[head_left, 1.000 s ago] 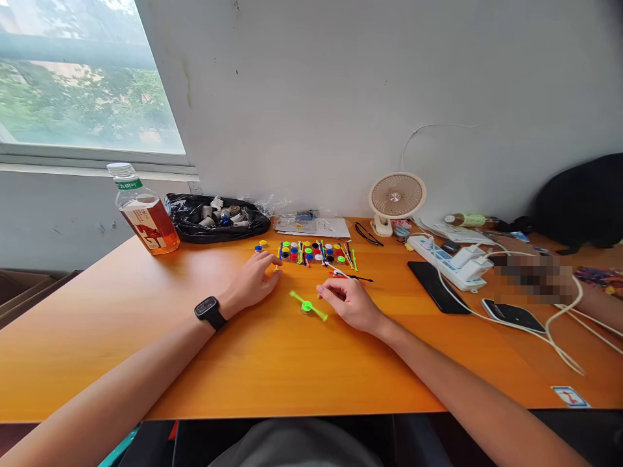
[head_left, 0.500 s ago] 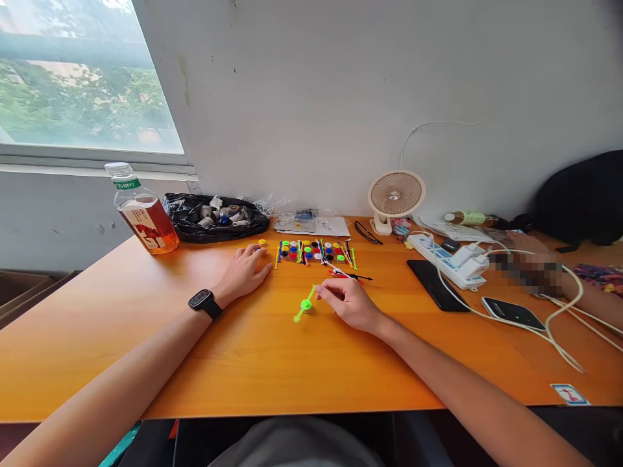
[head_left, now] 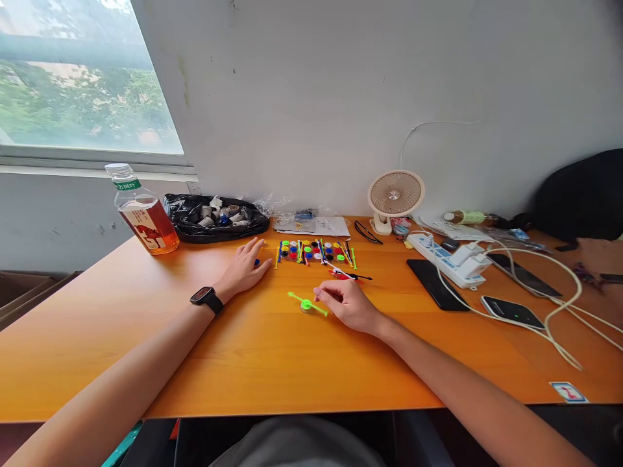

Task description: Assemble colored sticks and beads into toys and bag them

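Note:
A bright green arrow spinner (head_left: 306,304) stands on a small clear round base on the table, its arrow slanting from upper left to lower right. Just right of it is my right hand (head_left: 348,303), thumb and index finger closed together, with nothing visible between them. My left hand (head_left: 246,266) lies on the table with fingers stretched out. A small blue disc (head_left: 256,262) shows between its thumb and fingers. Beyond my hands are rows of coloured round spinner bases (head_left: 308,254) with several coloured arrows among them. Behind my right hand lie white, red and black arrows (head_left: 360,277).
At the left stand a drink bottle (head_left: 148,224) and a black bag of small parts (head_left: 217,219). A fan (head_left: 396,194) is at the back. A power strip (head_left: 450,263), phones (head_left: 512,312) and loose cables fill the right side, where another person's arm (head_left: 601,259) shows.
The green arrow has turned on its base. My left hand has shifted slightly; the yellow piece by its fingertips is hidden and a blue disc shows. The other person's hand has drawn back right.

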Demonstrator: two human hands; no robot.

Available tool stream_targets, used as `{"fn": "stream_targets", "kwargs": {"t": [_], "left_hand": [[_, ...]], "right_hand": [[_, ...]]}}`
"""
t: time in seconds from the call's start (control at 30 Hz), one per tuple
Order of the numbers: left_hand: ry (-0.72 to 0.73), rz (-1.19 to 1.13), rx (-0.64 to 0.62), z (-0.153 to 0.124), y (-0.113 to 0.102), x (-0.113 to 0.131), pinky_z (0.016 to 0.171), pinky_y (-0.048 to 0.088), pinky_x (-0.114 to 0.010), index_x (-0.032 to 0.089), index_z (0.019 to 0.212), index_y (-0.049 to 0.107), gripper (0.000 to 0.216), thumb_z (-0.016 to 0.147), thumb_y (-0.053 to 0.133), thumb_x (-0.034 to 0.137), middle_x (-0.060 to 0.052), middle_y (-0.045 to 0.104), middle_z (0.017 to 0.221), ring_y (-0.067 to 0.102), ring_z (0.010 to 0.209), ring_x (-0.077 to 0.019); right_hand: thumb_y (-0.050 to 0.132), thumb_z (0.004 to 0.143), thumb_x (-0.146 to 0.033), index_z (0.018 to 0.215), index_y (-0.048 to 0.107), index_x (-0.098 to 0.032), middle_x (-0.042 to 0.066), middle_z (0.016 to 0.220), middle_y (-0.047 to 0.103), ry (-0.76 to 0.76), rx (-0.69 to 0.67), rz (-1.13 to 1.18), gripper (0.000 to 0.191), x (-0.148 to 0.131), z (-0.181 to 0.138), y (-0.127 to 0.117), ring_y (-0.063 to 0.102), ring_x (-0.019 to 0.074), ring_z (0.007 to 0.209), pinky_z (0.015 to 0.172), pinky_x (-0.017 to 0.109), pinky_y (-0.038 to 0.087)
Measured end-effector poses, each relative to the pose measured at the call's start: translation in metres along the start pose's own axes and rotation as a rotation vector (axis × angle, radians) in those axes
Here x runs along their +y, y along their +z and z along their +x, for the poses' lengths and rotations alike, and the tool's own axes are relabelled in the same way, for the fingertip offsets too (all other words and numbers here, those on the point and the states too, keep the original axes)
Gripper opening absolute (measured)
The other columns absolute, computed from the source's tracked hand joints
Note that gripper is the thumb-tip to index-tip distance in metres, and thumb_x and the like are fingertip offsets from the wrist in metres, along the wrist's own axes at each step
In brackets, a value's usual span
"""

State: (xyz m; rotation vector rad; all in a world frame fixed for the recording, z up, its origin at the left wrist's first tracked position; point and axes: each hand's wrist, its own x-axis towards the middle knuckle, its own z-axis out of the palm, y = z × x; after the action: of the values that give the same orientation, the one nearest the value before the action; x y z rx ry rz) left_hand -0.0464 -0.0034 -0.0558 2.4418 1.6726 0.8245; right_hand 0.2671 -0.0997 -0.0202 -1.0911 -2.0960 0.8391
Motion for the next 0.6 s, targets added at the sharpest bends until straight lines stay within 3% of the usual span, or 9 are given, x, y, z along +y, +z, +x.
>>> {"fn": "stream_targets", "kwargs": {"t": [0.23, 0.4, 0.6], "left_hand": [[-0.002, 0.052, -0.082, 0.008, 0.006, -0.010, 0.123, 0.033, -0.056, 0.016, 0.167, 0.033, 0.083, 0.104, 0.042, 0.068, -0.020, 0.030, 0.174, 0.036, 0.156, -0.0417], [0.037, 0.025, -0.089, 0.015, 0.001, -0.011, 0.123, 0.035, -0.054, 0.023, 0.163, 0.045, 0.082, 0.099, 0.049, 0.073, -0.016, 0.041, 0.170, 0.042, 0.152, -0.0390], [0.167, -0.007, -0.141, 0.013, -0.008, -0.003, 0.121, 0.038, -0.057, 0.034, 0.150, 0.062, 0.063, 0.100, 0.052, 0.070, -0.011, 0.049, 0.165, 0.052, 0.145, -0.0368]], "right_hand": [[0.051, 0.106, -0.050, 0.077, 0.067, -0.018, -0.002, 0.064, 0.045, -0.025, -0.035, -0.005, 0.046, -0.003, -0.002, 0.001, 0.036, 0.0136, 0.061, 0.056, 0.029, 0.025], [0.052, 0.106, -0.050, 0.079, 0.068, -0.018, -0.003, 0.065, 0.047, -0.016, -0.055, -0.016, 0.044, -0.004, -0.002, 0.001, 0.039, 0.0130, 0.061, 0.056, 0.028, 0.027], [0.053, 0.106, -0.049, 0.077, 0.065, -0.018, -0.003, 0.064, 0.046, -0.024, -0.047, -0.019, 0.044, -0.004, -0.003, -0.001, 0.038, 0.0129, 0.061, 0.057, 0.029, 0.027]]}}
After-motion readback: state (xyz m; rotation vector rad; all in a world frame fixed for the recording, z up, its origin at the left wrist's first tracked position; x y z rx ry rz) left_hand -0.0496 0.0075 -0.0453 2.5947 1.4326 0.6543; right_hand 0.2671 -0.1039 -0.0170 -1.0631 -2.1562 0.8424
